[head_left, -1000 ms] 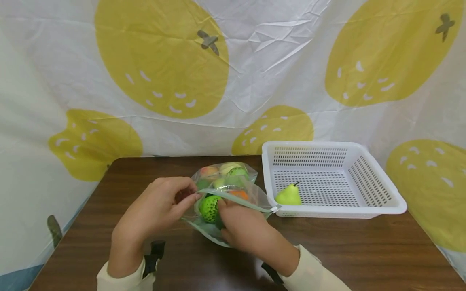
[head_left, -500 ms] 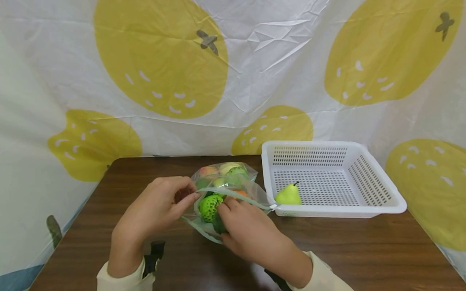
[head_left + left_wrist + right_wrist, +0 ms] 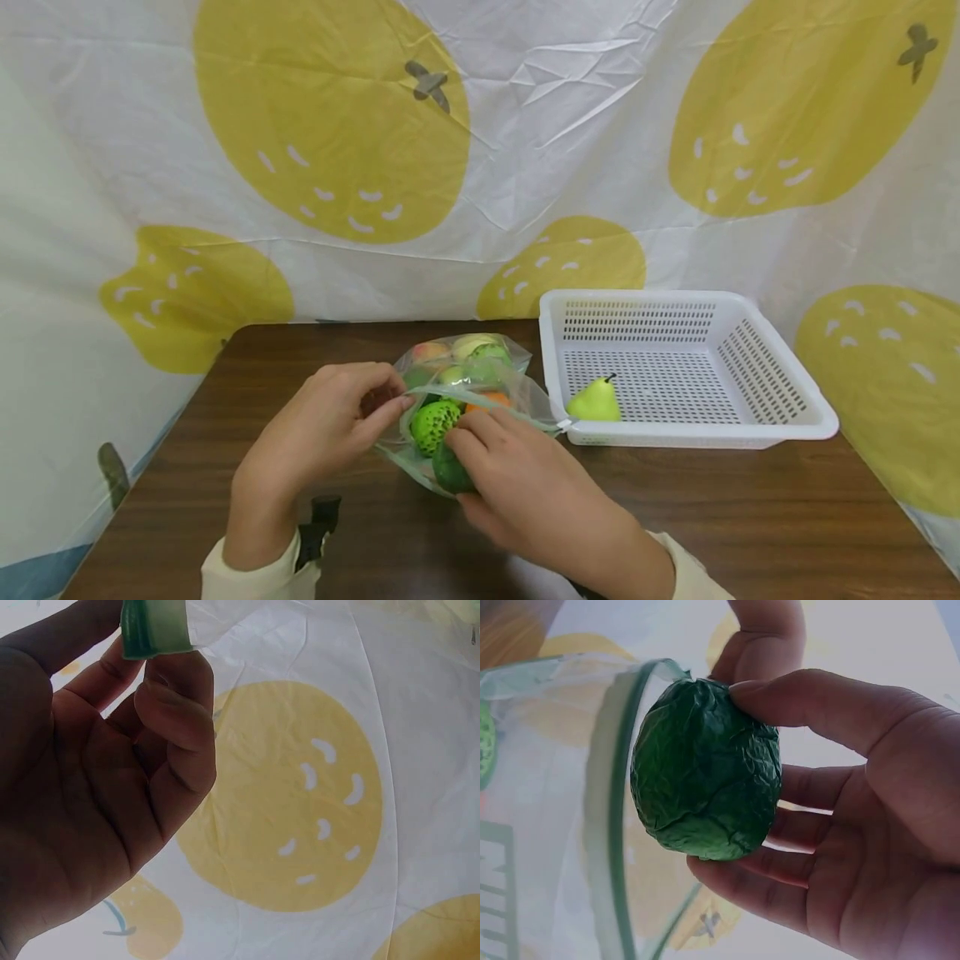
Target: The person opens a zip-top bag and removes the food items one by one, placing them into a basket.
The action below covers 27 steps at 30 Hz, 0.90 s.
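Observation:
My left hand [image 3: 322,425] pinches the edge of a clear zip bag [image 3: 536,396] with a pale green rim; in the left wrist view a bit of that green rim [image 3: 157,630] shows at the fingertips. At the bag's mouth my right hand [image 3: 525,483] grips a dark green, wrinkled, egg-shaped fruit [image 3: 705,772] between thumb and fingers. Its wrinkled skin lies right beside the bag's rim [image 3: 615,825] in the right wrist view. Inside the bag are a bright green bumpy fruit [image 3: 432,427], an orange thing [image 3: 486,402] and several other fruits toward the back.
Right of the bag stands a white perforated basket [image 3: 705,431], holding one yellow-green pear [image 3: 595,402] in its near left corner. The bag's zip slider lies close against the basket's wall. Behind the brown wooden table [image 3: 750,517] hangs a fruit-print cloth [image 3: 555,167].
My right hand has drawn back toward the lower right, out of the bag's mouth, and the dark green fruit in it shows more. My left hand has stayed in place.

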Motion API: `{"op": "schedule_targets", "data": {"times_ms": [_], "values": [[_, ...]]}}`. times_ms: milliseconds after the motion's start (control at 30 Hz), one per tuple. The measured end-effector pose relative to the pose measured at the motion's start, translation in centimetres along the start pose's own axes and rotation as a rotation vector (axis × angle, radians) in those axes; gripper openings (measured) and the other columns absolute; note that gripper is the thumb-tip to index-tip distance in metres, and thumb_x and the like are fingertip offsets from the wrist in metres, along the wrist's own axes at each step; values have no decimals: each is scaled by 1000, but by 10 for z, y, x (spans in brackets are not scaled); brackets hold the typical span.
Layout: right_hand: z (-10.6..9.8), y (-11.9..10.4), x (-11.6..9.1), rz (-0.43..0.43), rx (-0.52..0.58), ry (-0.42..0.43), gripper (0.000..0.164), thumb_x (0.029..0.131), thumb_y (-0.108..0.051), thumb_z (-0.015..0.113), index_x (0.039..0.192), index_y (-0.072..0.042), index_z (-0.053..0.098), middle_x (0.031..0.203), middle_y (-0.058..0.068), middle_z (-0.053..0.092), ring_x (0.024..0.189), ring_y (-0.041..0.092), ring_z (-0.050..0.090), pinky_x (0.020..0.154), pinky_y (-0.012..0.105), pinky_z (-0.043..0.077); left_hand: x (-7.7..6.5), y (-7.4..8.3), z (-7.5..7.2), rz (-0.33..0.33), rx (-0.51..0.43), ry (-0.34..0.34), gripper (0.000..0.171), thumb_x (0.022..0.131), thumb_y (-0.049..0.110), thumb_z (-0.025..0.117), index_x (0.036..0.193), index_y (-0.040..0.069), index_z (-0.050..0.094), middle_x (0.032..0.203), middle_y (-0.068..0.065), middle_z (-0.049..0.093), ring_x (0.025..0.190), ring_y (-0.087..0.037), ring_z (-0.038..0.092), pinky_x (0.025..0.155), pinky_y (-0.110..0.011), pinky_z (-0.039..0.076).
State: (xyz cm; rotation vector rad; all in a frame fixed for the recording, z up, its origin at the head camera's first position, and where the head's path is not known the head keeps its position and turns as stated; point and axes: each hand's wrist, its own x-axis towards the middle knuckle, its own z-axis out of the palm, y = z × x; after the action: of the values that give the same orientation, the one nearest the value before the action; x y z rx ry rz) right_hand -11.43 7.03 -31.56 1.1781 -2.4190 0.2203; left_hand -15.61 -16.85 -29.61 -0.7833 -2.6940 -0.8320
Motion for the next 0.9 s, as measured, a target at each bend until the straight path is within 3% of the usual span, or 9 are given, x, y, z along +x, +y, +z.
{"op": "schedule_targets", "data": {"times_ms": [200, 400, 900], "values": [[-10, 2, -4, -50, 29, 19, 50, 75, -22, 84, 119, -11, 62, 116, 0, 61, 111, 18, 59, 97, 29, 50, 0, 0, 0, 4, -7, -6, 9, 96, 20, 71, 87, 19, 70, 74, 12, 62, 64, -2, 54, 60, -24, 48], [-19, 6, -5, -86, 107, 125, 53, 74, -17, 86, 120, -10, 61, 120, 2, 61, 116, 19, 60, 101, 28, 50, 0, -1, 0, 3, -6, -8, 9, 96, 20, 71, 87, 21, 70, 73, 12, 62, 64, -2, 54, 60, -24, 48], [-39, 24, -10, -26, 180, 320, 61, 74, -16, 90, 125, -5, 59, 123, 10, 59, 113, 23, 61, 92, 32, 55, -1, -3, -2, -5, -4, -5, 8, 95, 18, 72, 87, 21, 70, 73, 12, 62, 64, -3, 54, 61, -24, 49]]}}
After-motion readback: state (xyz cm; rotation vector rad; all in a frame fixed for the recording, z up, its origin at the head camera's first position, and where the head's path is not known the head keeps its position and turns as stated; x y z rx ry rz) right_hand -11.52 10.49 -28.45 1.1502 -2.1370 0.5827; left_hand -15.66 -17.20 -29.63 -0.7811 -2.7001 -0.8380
